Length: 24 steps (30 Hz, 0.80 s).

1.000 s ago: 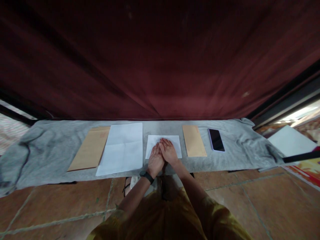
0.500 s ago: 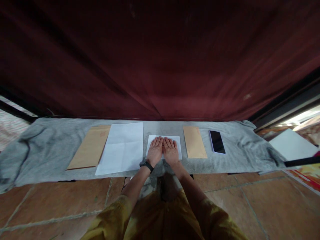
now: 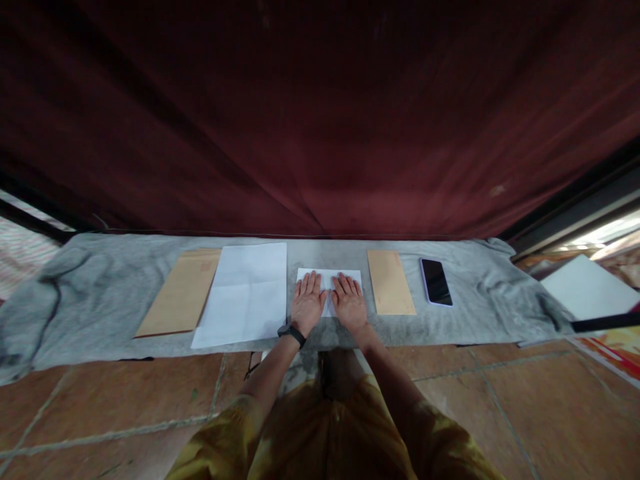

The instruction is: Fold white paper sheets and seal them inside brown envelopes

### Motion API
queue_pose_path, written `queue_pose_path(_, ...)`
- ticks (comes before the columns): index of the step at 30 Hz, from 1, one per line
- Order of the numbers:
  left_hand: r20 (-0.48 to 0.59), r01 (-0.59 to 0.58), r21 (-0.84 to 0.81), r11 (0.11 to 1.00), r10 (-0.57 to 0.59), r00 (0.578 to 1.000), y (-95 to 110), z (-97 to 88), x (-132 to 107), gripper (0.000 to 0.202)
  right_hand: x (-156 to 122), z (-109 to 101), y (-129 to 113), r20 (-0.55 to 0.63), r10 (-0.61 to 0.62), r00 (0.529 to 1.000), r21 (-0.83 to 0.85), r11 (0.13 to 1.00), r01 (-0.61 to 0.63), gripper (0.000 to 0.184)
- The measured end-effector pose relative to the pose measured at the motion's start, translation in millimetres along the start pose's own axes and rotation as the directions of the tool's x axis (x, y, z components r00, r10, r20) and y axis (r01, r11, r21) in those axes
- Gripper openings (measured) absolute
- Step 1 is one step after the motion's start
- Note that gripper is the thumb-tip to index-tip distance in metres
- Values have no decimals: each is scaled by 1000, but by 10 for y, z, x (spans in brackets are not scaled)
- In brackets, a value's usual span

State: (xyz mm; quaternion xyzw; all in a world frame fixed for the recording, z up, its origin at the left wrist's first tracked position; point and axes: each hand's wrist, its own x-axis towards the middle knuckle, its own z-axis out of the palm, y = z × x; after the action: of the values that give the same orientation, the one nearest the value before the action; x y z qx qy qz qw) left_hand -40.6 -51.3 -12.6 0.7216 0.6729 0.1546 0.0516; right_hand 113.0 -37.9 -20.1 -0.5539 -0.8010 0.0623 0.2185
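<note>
A small white folded sheet of paper (image 3: 327,308) lies in front of me on the grey cloth. My left hand (image 3: 307,305), with a dark watch (image 3: 293,332) on its wrist, rests flat on the paper's left part, fingers stretched out. Flat on the right part is my right hand (image 3: 349,303), its fingers slightly spread. Between the two thumbs a strip of white paper shows; the rest is mostly covered. Left of my hands lies a larger white sheet (image 3: 247,293) with faint creases. To the right sits a single brown envelope (image 3: 391,283).
Several brown envelopes, it seems, form a stack (image 3: 177,293) partly beneath the large sheet. A phone (image 3: 437,283) lies right of the single envelope. Grey cloth (image 3: 480,293) covers the long narrow surface. A dark red curtain (image 3: 320,147) hangs behind it, and tiles (image 3: 140,393) pave the floor.
My hands have slid apart across the small paper, left hand to the left and right hand to the right. They touched before; now a gap separates them.
</note>
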Motion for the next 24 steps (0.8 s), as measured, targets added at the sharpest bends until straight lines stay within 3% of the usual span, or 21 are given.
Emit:
queue_pose_path(16, -88, 62, 109, 992, -52, 995, 9, -56, -107, 54, -171, -63, 247, -112, 15, 994, -71, 997, -23, 46)
queue_pose_path(22, -14, -185, 19, 982, 186, 983, 322, 5, -291, 53, -173, -76, 245, -103, 16, 995, -61, 998, -22, 46)
queue_pose_path(24, 7, -210, 4, 978, 210, 978, 401, 33, -351, 53, -170, -83, 246, -94, 16, 995, -59, 998, -22, 45)
